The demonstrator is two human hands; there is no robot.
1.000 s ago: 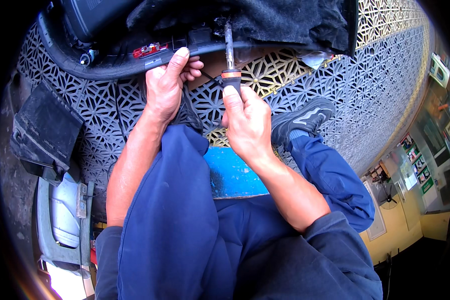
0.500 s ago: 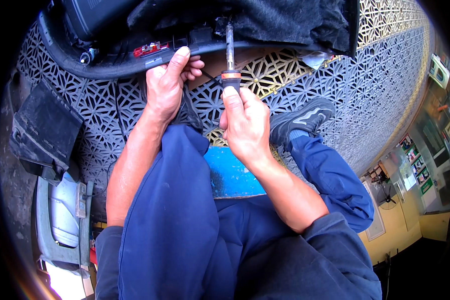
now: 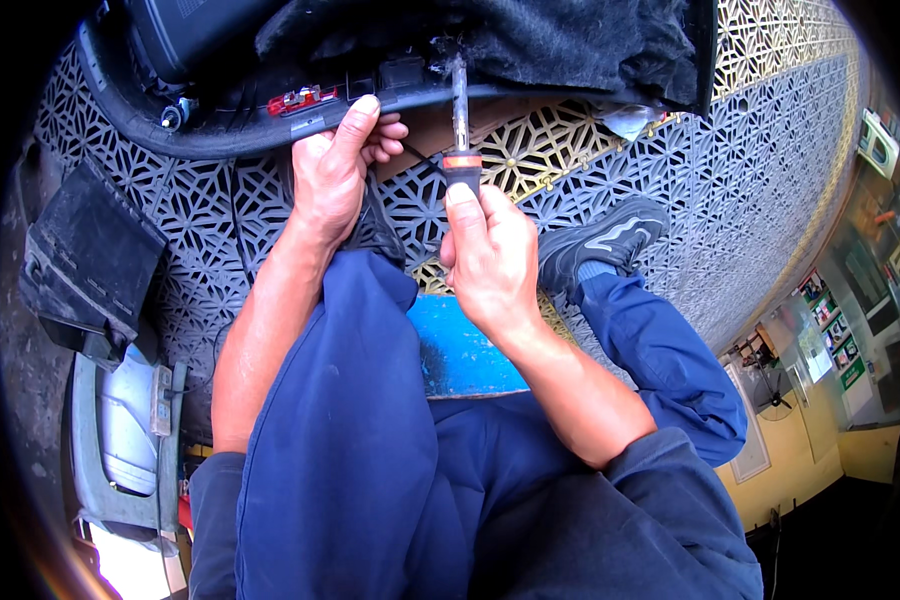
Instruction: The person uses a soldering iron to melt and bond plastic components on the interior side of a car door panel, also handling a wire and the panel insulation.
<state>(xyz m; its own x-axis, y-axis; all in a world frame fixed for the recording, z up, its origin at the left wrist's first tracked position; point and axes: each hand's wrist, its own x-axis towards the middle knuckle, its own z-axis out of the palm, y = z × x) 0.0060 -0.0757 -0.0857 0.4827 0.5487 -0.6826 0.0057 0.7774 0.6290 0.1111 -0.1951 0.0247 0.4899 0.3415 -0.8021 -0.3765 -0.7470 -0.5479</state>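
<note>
My right hand (image 3: 490,255) is closed around the dark handle of a soldering iron (image 3: 461,110), thumb lying along the top. Its metal shaft points away from me, and the tip reaches the front edge of a black felt-like lining (image 3: 570,45). The lining sits in a large black plastic panel (image 3: 200,142) with a curved rim. Left of the iron, my left hand (image 3: 335,165) pinches that rim, thumb on top and fingers curled beneath. Beside my left thumb, a small red clip-like part (image 3: 303,99) lies along the rim.
A blue board (image 3: 465,345) lies below my hands, between my legs. Patterned grey and yellow floor tiles (image 3: 720,200) surround my shoes (image 3: 610,235). At the left are a black plastic box (image 3: 95,250) and a grey-framed stool (image 3: 120,430). A thin black cable (image 3: 235,215) runs down the tiles.
My right hand has drawn the soldering iron slightly back toward me, its tip now lower against the lining. My left hand has kept its place on the rim.
</note>
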